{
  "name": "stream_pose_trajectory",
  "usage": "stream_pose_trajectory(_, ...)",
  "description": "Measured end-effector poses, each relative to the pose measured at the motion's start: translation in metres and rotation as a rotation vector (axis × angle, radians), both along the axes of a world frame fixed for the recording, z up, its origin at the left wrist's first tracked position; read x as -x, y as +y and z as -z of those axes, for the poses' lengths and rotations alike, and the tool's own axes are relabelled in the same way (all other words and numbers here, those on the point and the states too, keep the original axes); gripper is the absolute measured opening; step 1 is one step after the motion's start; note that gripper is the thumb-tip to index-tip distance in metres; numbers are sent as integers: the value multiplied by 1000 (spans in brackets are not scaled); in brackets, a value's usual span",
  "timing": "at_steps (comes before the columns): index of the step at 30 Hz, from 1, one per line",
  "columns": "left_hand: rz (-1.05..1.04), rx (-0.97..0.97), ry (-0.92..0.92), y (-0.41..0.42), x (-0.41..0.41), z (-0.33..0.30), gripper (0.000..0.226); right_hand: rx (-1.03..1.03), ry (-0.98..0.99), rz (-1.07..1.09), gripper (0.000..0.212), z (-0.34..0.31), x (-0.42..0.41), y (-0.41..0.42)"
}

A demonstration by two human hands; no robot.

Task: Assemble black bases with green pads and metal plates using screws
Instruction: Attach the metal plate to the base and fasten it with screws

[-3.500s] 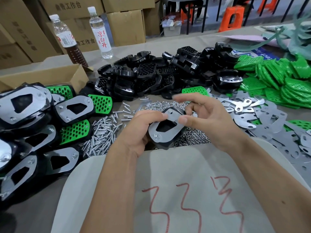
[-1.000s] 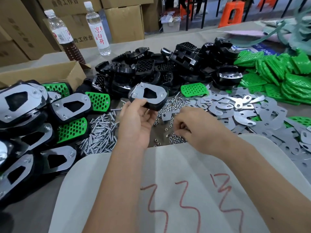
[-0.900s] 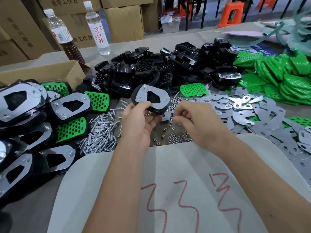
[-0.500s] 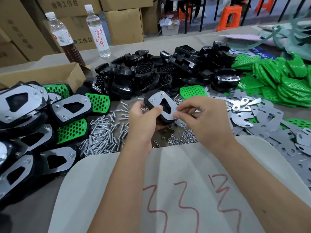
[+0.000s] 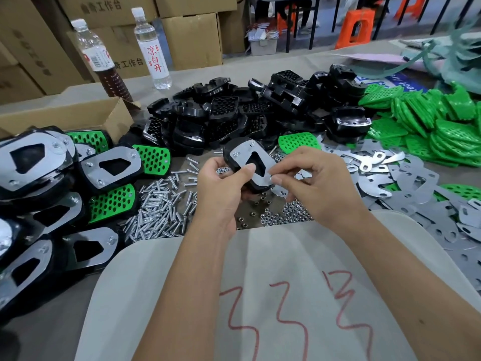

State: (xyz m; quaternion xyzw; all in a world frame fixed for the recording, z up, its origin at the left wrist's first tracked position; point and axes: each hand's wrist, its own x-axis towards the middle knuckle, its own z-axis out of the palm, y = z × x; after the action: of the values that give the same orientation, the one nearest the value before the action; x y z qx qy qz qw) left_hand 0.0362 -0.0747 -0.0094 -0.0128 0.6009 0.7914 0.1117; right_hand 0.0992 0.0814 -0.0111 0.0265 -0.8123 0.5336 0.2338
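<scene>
At the centre of the frame the left hand (image 5: 221,188) grips a black base (image 5: 238,158) with its metal plate (image 5: 251,162), thumb pressed on the plate. The right hand (image 5: 316,183) pinches at the plate's lower edge; whatever its fingertips hold is hidden.

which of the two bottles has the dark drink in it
The left bottle, by the open box: its lower half is dark brown. The other bottle holds clear liquid.

Table (image 5: 260,66): black bases (image 5: 234,118); green pads (image 5: 429,126); plates (image 5: 406,188); screws (image 5: 161,204)
</scene>
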Motion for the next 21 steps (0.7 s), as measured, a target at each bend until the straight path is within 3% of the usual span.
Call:
stream_pose_trajectory(6,17,-45,-19,-2,-1,-3,27,-5,19,-43,18,-1,-2,1)
stream_pose_trajectory(13,52,-11,-64,-4,-1,-3,24,-388,129,-143,14,-8,-3,6)
stream_pose_trajectory(17,88,31,-45,-4,1,-3,12,-425,145,-185,16,-9,-1,6)
stream_pose_trajectory(21,115,74,-17,-2,0,-3,13,-374,119,-173,3,-7,1,4)
